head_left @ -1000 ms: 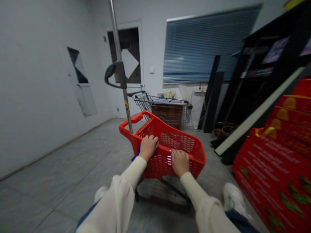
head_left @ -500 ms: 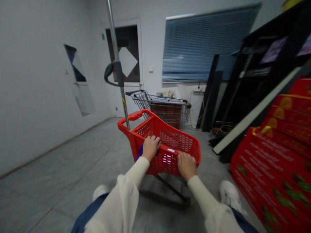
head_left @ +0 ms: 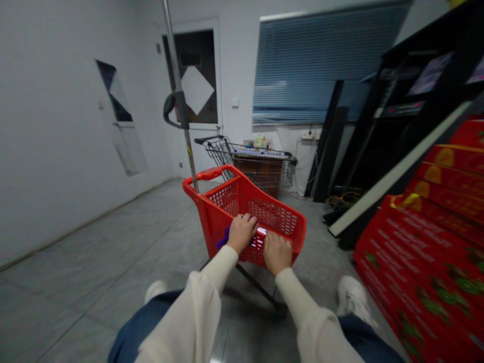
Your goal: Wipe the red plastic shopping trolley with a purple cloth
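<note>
Saw the red cart (head_left: pixel 247 196) on the grey floor (head_left: pixel 113 262), ahead of the person, with a pole (head_left: pixel 174 55) at its handle end; could see poorly into the bottom. Had the left hand (head_left: pixel 242 234) closed on a purple cloth (head_left: pixel 222 243) at the near edge, and the right hand (head_left: pixel 278 252) curled on the same edge; could not tell its exact hold. Noticed farther a wire cart (head_left: pixel 227 151) before a cabinet (head_left: pixel 260 174), a door (head_left: pixel 198 73), a blind (head_left: pixel 302 75), and red boxes (head_left: pixel 408 242) at right.

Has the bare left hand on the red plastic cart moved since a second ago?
Yes: the left hand has shifted rightward, toward the stacked red printed boxes.
</note>
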